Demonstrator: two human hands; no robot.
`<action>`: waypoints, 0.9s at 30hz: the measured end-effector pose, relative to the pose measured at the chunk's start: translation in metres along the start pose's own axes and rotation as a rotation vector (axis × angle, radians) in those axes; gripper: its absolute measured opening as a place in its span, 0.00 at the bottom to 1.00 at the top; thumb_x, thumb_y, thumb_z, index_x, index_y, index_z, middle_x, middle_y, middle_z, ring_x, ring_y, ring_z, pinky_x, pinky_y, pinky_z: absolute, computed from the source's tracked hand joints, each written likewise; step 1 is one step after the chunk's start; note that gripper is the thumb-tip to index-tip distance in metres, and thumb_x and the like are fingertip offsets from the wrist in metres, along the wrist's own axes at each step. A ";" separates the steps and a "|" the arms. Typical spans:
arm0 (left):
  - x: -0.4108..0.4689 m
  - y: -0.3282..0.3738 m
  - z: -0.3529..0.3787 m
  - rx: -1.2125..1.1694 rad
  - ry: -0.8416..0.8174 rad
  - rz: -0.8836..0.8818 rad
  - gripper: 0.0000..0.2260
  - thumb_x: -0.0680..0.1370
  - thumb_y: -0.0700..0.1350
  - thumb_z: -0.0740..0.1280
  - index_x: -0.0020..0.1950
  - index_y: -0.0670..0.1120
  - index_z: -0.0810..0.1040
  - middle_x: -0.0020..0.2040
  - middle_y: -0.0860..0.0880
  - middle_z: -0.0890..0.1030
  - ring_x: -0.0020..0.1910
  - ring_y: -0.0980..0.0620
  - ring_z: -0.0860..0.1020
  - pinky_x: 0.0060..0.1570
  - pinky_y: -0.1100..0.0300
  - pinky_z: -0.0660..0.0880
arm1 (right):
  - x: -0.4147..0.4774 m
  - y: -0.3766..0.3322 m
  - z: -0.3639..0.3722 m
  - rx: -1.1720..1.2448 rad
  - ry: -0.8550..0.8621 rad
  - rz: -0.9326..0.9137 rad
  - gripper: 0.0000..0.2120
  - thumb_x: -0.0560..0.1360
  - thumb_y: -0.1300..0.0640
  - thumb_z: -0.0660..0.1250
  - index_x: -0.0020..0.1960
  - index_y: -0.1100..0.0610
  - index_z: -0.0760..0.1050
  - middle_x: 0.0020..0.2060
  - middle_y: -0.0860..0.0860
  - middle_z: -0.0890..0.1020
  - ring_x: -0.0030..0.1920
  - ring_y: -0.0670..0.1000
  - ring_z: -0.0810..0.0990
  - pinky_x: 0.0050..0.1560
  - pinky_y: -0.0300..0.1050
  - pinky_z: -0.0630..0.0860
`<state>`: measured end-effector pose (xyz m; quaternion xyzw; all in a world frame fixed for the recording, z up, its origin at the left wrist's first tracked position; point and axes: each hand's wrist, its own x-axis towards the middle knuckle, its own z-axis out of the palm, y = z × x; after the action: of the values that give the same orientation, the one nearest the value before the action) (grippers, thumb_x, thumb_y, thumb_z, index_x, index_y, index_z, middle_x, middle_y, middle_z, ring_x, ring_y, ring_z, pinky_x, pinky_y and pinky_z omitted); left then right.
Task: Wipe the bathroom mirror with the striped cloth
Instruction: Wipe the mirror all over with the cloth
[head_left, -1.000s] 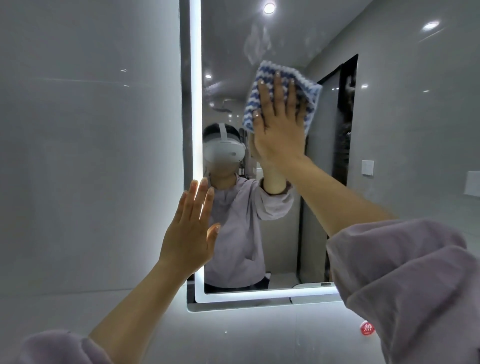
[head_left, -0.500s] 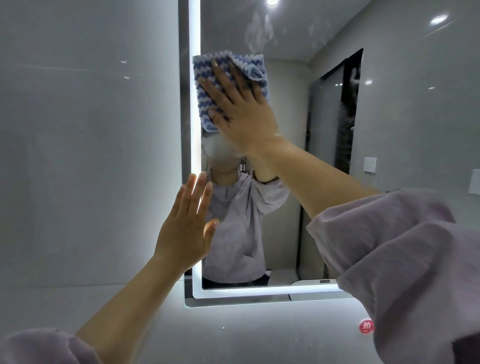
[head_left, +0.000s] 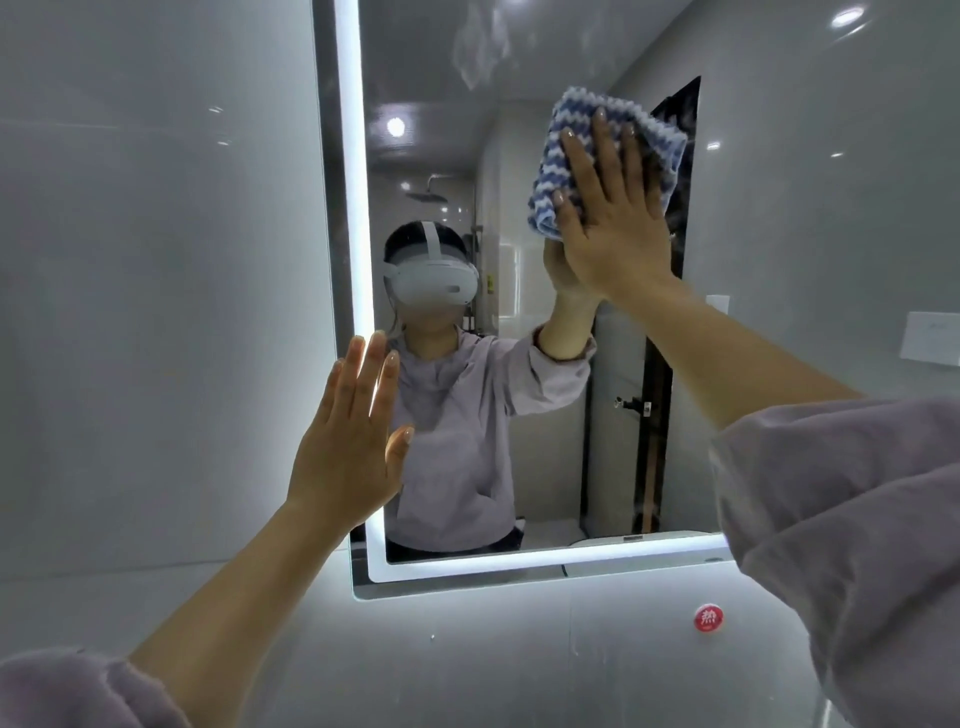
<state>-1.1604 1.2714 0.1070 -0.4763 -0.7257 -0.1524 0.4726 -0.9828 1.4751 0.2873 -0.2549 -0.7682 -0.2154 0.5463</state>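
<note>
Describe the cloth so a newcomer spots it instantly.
Start at the lit-edged mirror on the grey wall. In its upper right, the right hand presses a folded cloth flat against the glass. It is the only patterned thing here: blue and white zigzag stripes.

One cloth (head_left: 602, 161), one mirror (head_left: 519, 364), two hands.

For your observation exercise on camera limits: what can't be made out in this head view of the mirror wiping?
- Mirror top edge: cut off by the frame.
- Glass under the striped cloth: hidden by cloth and right hand.
- Mirror's right edge: partly hidden by the right sleeve.
- Red sticker: character too small to read.
</note>
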 end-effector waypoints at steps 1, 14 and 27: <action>0.000 0.000 0.000 0.004 0.000 0.000 0.31 0.79 0.57 0.52 0.76 0.40 0.55 0.78 0.40 0.52 0.77 0.40 0.51 0.74 0.46 0.54 | 0.000 -0.002 0.001 0.007 0.007 0.016 0.27 0.82 0.44 0.46 0.78 0.48 0.45 0.78 0.51 0.47 0.77 0.55 0.43 0.74 0.54 0.38; 0.000 0.001 -0.002 0.008 0.010 -0.002 0.30 0.79 0.56 0.48 0.76 0.39 0.56 0.77 0.40 0.53 0.77 0.40 0.51 0.74 0.46 0.56 | 0.018 -0.052 0.006 0.034 0.050 -0.065 0.26 0.82 0.47 0.46 0.78 0.51 0.45 0.78 0.54 0.46 0.77 0.57 0.42 0.73 0.56 0.37; 0.048 0.010 -0.064 -0.086 0.145 -0.086 0.31 0.78 0.58 0.51 0.72 0.37 0.65 0.74 0.38 0.64 0.73 0.38 0.63 0.69 0.48 0.59 | 0.022 -0.055 0.007 0.066 0.029 -0.112 0.27 0.82 0.47 0.46 0.77 0.50 0.41 0.78 0.53 0.43 0.77 0.55 0.39 0.73 0.54 0.34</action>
<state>-1.1222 1.2597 0.1774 -0.4522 -0.7023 -0.2375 0.4959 -1.0283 1.4404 0.3032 -0.1900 -0.7800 -0.2238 0.5526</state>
